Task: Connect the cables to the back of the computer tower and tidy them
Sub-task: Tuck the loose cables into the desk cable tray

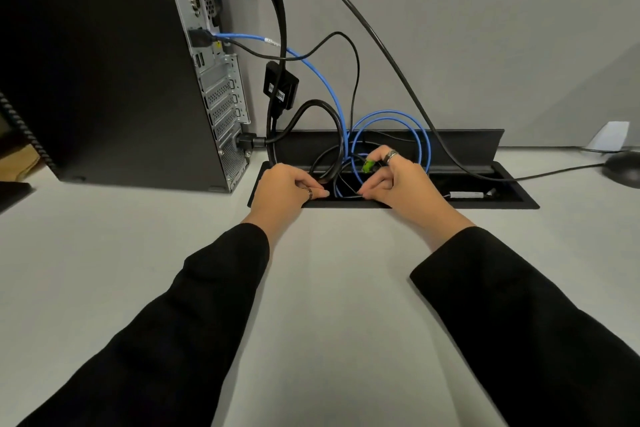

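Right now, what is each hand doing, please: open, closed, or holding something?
Left hand: fingers curled on the black cables at the desk opening.
Right hand: pinching a thin black cable; green tie at its fingers.

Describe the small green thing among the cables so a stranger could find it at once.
Start at the black computer tower and go right along the desk to the open cable well. Above it, blue cable loops stand; the green tie sits there, at the right hand fingertips. It is the only green thing among blue and black cables.

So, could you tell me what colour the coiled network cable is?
Blue, clearest in the head view.
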Demonstrator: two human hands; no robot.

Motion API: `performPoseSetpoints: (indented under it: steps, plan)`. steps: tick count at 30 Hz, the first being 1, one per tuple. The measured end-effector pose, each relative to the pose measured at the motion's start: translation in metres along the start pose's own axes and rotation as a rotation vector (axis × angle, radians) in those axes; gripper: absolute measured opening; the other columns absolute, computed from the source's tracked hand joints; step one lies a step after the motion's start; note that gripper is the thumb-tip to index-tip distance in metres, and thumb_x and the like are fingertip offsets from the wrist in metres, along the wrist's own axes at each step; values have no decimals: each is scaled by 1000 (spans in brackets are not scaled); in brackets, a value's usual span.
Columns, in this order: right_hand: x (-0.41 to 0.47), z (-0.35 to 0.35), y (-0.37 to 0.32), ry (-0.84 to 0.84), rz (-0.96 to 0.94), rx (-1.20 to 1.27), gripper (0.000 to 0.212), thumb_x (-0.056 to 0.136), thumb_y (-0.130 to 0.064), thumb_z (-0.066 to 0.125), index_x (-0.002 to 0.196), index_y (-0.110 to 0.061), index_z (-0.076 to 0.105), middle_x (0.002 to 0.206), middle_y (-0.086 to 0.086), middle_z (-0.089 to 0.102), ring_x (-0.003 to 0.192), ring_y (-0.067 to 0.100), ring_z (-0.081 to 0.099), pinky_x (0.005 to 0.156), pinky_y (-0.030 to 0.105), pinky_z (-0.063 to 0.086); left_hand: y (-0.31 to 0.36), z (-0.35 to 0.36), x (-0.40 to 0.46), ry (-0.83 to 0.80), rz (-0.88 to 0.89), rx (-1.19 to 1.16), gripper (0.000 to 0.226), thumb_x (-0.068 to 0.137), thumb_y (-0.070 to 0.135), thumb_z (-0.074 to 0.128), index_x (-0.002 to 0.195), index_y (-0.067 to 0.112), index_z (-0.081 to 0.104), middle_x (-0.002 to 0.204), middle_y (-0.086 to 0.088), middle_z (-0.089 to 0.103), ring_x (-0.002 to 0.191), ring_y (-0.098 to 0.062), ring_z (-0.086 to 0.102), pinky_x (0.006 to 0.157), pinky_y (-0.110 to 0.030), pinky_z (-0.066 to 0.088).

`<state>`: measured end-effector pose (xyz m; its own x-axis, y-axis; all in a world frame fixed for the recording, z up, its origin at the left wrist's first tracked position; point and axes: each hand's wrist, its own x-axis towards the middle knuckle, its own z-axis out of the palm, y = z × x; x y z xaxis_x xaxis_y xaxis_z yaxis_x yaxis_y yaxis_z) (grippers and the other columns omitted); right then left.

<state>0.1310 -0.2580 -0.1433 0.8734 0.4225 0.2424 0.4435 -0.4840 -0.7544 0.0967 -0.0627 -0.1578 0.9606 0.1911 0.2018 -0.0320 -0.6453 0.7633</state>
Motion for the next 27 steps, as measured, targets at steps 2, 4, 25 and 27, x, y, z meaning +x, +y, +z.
performPoseSetpoints:
  steps: [2,4,25,27]
  plan:
    - [-3,-1,1,-31,-36,-90,29,85,-6,64,105,-19,47,86,5,73,77,14,69,80,23,52,-2,1,1,0,9,43,14,79,29,72,74,17,73,47,1,48,49,-12,43,69,-24,48]
    - [-6,0,1,-94,-64,-211,24,90,-11,57,106,-23,44,84,7,73,79,18,68,80,30,52,-1,3,-1,1,19,135,22,83,38,66,72,20,72,48,2,46,49,-13,41,55,-23,39]
    - [-19,9,-4,-111,-26,-663,27,99,-30,35,113,-10,46,69,0,49,63,21,55,52,29,41,5,7,-11,20,171,451,33,94,30,47,63,22,48,51,5,44,49,-11,43,54,-26,33]
    - [-18,10,-2,-144,-15,-625,28,99,-30,32,117,-12,44,64,-1,47,56,17,50,47,27,35,7,8,-10,12,155,508,33,95,33,44,69,16,56,54,3,48,53,-17,47,55,-26,34]
